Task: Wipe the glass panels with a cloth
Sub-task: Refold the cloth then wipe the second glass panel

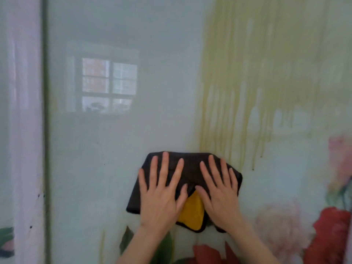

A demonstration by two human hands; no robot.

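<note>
A frosted glass panel (118, 141) fills the view, pale green with printed flowers along its bottom. Yellowish drip streaks (247, 92) run down its upper right part. A black cloth (190, 168) with a yellow inner side lies flat against the glass just below the streaks. My left hand (162, 193) presses on the cloth's left half with fingers spread. My right hand (221, 191) presses on its right half, fingers spread too. The yellow fold (191, 214) shows between the two hands.
A dark vertical frame strip (45, 130) bounds the panel on the left, with another pale panel (21, 130) beyond it. A window reflection (108, 84) shows in the glass at upper left. Red and pink printed flowers (331, 235) sit at lower right.
</note>
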